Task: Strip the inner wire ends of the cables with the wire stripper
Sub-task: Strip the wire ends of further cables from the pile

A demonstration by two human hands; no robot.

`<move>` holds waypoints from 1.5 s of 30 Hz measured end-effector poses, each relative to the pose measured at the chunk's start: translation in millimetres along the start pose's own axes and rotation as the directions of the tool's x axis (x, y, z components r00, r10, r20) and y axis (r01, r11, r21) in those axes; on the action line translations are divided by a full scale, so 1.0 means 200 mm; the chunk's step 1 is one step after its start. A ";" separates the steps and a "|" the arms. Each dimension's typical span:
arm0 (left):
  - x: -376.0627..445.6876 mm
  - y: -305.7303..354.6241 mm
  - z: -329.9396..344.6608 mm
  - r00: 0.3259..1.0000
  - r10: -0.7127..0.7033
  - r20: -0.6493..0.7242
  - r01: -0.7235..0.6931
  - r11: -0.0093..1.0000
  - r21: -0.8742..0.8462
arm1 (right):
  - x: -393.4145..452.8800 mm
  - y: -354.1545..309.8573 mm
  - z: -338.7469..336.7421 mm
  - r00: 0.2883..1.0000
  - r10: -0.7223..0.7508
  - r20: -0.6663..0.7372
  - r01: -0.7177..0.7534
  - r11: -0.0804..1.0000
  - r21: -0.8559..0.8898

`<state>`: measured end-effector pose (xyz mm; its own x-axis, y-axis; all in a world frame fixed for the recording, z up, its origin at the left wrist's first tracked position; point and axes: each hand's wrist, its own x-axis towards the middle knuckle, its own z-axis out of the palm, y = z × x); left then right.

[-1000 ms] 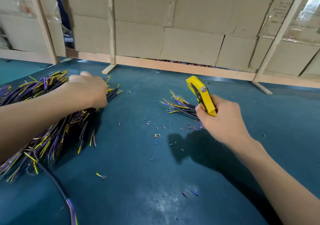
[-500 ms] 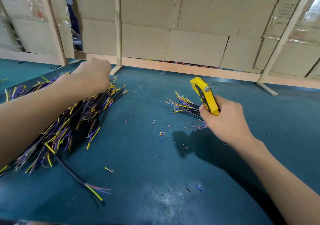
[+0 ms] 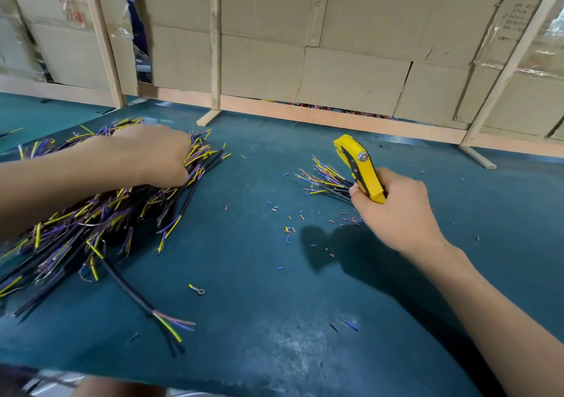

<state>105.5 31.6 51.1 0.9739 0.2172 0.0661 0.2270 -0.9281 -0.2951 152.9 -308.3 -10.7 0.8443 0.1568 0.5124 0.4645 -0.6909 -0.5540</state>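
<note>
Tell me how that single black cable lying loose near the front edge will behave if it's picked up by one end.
The loose black cable curves as it lies, so it would likely sag, not stay straight. It looks thin, so probably light. Its splayed coloured inner wires would likely flop and may snag the big pile it runs into.

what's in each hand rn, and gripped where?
Right hand grips the yellow wire stripper by its handles, head pointing up and away. Left hand is curled into the big cable pile; whether it grips any can't be told.

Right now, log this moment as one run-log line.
left hand: reaching into cable pile | right hand: gripping yellow wire stripper | smaller cable bunch: beside stripper | stripping: not underway
</note>
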 end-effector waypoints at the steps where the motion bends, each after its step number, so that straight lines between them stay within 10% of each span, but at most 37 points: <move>1: 0.00 -0.01 -0.02 1.000 0.007 -0.027 -0.007 1.000 -0.024 | 0.00 0.00 0.00 1.000 -0.001 0.002 0.002 1.000 -0.004; 9: 0.05 0.09 -0.11 0.948 0.096 -0.303 -0.214 0.897 -0.387 | -0.01 -0.01 0.02 0.999 0.009 0.037 -0.012 0.997 0.075; 12: -0.01 0.26 -0.07 0.845 0.149 -0.514 -0.469 0.669 -0.577 | 0.00 -0.05 0.01 0.993 0.071 0.092 -0.087 0.980 0.181; 16: -0.15 0.50 0.07 0.688 0.153 -0.709 -0.686 0.453 -0.569 | -0.01 -0.16 0.00 0.927 0.164 0.338 -0.374 0.507 0.777; 19: -0.19 0.58 0.14 0.633 0.148 -0.760 -0.740 0.404 -0.538 | -0.01 -0.19 0.01 0.904 0.144 0.401 -0.427 0.297 0.854; 38: -0.24 0.62 0.21 0.651 0.135 -0.747 -0.751 0.254 -0.609 | -0.05 -0.19 0.04 0.959 0.103 0.264 -0.281 0.446 0.850; 45: -0.24 0.62 0.20 0.683 -0.017 -0.730 -0.675 0.366 -0.640 | -0.06 -0.20 0.06 0.971 0.065 0.231 -0.230 0.523 0.821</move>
<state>86.5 -81.3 -26.2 0.6632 -0.0565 0.7463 -0.5727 -0.6803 0.4574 126.1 -274.4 -1.9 0.9115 0.2706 0.3097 0.2676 0.1818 -0.9462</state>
